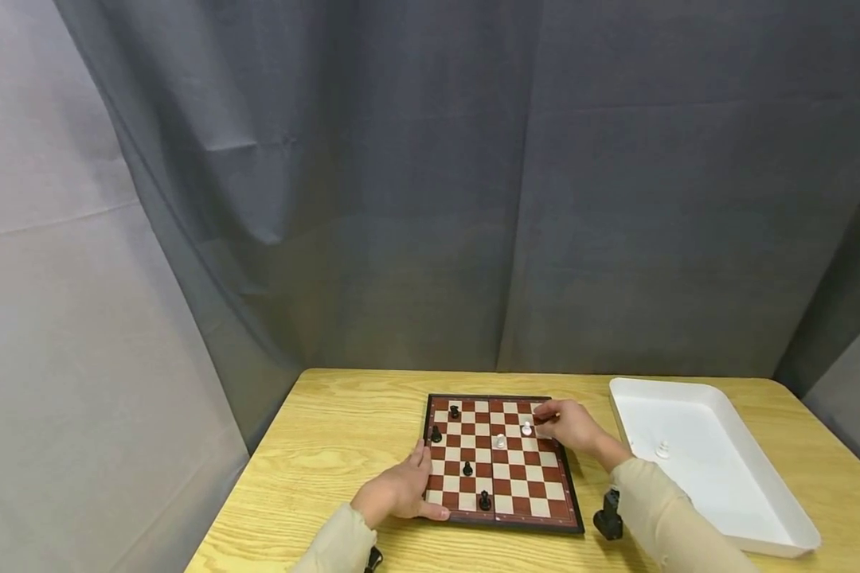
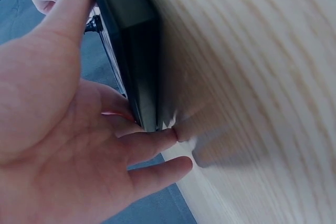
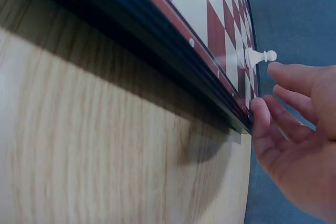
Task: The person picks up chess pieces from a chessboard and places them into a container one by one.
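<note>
A red-and-cream chessboard (image 1: 518, 471) with a dark rim lies on the wooden table. My left hand (image 1: 401, 485) rests against its left side, fingers straight along the edge and thumb at the near left corner. Over the far right part, my right hand (image 1: 576, 427) is beside a white pawn (image 3: 261, 56), its fingertips close to the pawn and nothing between them. A white knight (image 1: 500, 441) stands left of that pawn. Several black pieces, among them a black piece (image 1: 467, 469) and another black piece (image 1: 484, 500) near the front edge, are on the left half.
A shallow white tray (image 1: 745, 477) sits to the right of the board, with a white chess piece (image 1: 662, 450) inside. The wooden table (image 1: 330, 430) extends left of the board. Grey curtains (image 1: 416, 239) hang behind the table.
</note>
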Demonstrator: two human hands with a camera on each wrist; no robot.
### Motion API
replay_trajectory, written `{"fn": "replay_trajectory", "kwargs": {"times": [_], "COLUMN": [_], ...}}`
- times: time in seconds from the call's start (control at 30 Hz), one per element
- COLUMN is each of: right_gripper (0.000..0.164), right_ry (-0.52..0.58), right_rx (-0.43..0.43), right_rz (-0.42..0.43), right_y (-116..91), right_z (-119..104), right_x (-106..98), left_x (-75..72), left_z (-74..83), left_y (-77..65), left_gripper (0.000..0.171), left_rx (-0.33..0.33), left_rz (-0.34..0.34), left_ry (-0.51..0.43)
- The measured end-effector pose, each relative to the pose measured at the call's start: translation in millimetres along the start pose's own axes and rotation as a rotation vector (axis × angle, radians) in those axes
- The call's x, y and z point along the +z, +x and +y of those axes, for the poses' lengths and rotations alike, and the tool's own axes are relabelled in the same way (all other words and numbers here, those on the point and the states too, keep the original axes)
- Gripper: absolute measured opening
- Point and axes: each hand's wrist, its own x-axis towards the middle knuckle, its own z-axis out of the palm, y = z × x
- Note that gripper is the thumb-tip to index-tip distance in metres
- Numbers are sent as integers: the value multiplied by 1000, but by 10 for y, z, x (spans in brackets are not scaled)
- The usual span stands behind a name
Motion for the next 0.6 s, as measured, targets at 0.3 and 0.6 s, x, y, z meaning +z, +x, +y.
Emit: {"fn": "replay_trajectory", "kwargs": {"times": [0.3, 0.6], "right_gripper": [26, 23], "right_ry": [-18, -43], "right_rx": [-18, -13], "right_rz": [2, -1], "right_y": [17, 37], "right_z": [-15, -60], "right_x": [55, 147], "left_x": [10, 18], "left_z": [-15, -18], "left_y": [14, -4], "left_gripper": [110, 111], "left_rx": [-7, -12], "left_rz": [1, -3], "left_ry": [7, -9]}}
